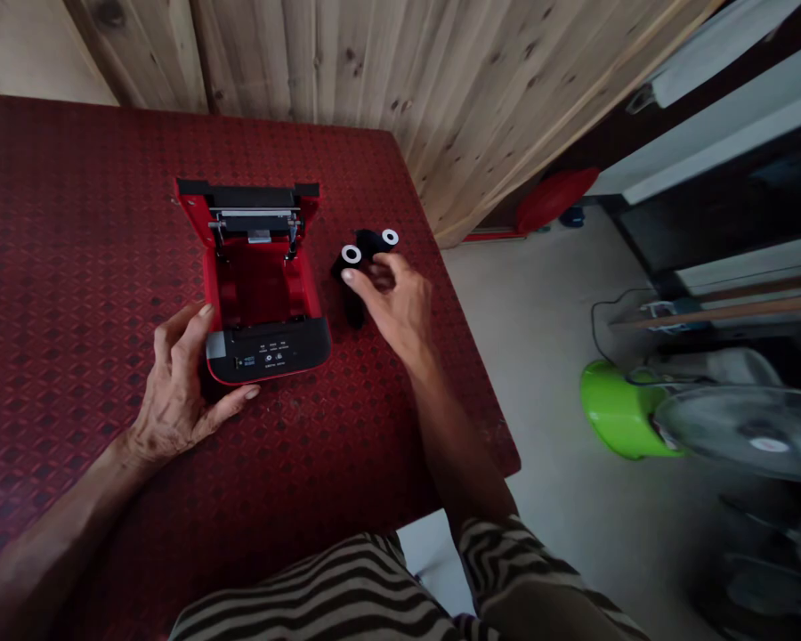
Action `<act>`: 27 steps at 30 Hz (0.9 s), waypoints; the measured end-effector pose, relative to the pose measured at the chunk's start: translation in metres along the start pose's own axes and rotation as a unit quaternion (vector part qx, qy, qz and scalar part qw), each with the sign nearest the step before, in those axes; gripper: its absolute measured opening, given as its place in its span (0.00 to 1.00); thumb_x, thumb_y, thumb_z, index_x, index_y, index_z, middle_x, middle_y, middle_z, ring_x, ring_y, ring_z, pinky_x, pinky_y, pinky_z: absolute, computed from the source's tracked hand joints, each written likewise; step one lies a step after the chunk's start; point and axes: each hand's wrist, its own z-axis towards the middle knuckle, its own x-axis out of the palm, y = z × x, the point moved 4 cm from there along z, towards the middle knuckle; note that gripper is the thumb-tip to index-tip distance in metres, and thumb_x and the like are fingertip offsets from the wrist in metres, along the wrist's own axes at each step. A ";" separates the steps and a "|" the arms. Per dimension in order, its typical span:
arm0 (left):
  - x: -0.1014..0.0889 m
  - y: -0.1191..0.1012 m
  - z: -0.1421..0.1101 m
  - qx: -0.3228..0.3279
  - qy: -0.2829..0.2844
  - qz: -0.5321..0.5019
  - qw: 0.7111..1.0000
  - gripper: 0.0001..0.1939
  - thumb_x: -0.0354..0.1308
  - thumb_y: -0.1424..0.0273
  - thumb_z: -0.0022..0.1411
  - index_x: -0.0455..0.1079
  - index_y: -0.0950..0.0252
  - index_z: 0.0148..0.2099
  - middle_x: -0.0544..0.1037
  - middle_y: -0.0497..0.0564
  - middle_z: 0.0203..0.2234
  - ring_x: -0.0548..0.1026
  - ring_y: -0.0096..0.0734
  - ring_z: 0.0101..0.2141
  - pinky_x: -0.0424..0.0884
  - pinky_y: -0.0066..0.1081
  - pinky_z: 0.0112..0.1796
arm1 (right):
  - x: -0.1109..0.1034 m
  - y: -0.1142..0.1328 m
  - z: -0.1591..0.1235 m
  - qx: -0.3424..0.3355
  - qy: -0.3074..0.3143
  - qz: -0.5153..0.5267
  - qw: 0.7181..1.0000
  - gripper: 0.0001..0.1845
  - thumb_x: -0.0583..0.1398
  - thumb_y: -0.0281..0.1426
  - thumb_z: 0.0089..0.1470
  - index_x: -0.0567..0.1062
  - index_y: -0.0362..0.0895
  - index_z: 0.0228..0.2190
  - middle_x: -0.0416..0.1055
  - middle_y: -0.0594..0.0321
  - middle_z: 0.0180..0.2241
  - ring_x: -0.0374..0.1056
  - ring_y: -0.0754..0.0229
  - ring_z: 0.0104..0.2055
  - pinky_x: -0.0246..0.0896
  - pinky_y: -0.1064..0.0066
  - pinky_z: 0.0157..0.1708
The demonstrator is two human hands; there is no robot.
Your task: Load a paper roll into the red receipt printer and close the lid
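A red and black label printer (273, 352) stands on the table with its lid (254, 198) raised, and its red inner bay (257, 285) shows no roll. My left hand (177, 383) holds the printer's front left corner, fingers along the side and thumb by the front edge. To the printer's right are two black rolls with white ring-shaped ends, a nearer roll (351, 256) and a farther roll (374, 240). My right hand (400, 303) is closed at the nearer roll, thumb against it and forefinger bent behind. A dark shape under that hand is too dim to make out.
The red patterned table (93, 223) ends at the right beside the grey floor (507, 329). A wooden plank wall (347, 62) runs along its back. Off to the right are a bright green tub (620, 409), a fan (748, 427) and a loose cable (597, 325).
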 end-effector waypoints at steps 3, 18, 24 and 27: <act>0.001 0.000 0.000 0.001 0.004 0.001 1.000 0.58 0.67 0.45 0.68 0.37 0.56 0.84 0.64 0.69 0.68 0.69 0.63 0.65 0.81 0.61 0.57 | 0.021 0.004 0.012 -0.014 0.018 -0.053 0.998 0.26 0.73 0.46 0.53 0.81 0.45 0.49 0.86 0.50 0.50 0.81 0.45 0.53 0.73 0.50 0.57; 0.002 0.001 0.002 0.005 0.018 -0.025 1.000 0.57 0.69 0.47 0.67 0.40 0.57 0.84 0.64 0.67 0.71 0.68 0.63 0.66 0.79 0.63 0.60 | -0.012 -0.020 0.014 0.020 -0.015 0.093 0.995 0.21 0.70 0.41 0.50 0.86 0.48 0.45 0.87 0.62 0.42 0.81 0.48 0.46 0.75 0.50 0.53; 0.001 0.001 0.001 0.004 0.019 -0.019 1.000 0.57 0.69 0.46 0.68 0.40 0.56 0.84 0.65 0.67 0.71 0.68 0.61 0.66 0.79 0.62 0.62 | -0.013 -0.029 -0.001 -0.006 -0.021 0.072 0.997 0.22 0.66 0.41 0.56 0.82 0.47 0.50 0.85 0.57 0.49 0.81 0.49 0.51 0.74 0.50 0.57; 0.002 0.001 0.002 0.007 0.018 -0.016 1.000 0.57 0.69 0.47 0.67 0.40 0.57 0.84 0.66 0.66 0.70 0.67 0.61 0.66 0.78 0.61 0.62 | -0.013 -0.029 -0.015 -0.024 -0.035 0.032 0.999 0.20 0.65 0.38 0.58 0.79 0.48 0.52 0.84 0.54 0.52 0.80 0.49 0.54 0.72 0.50 0.60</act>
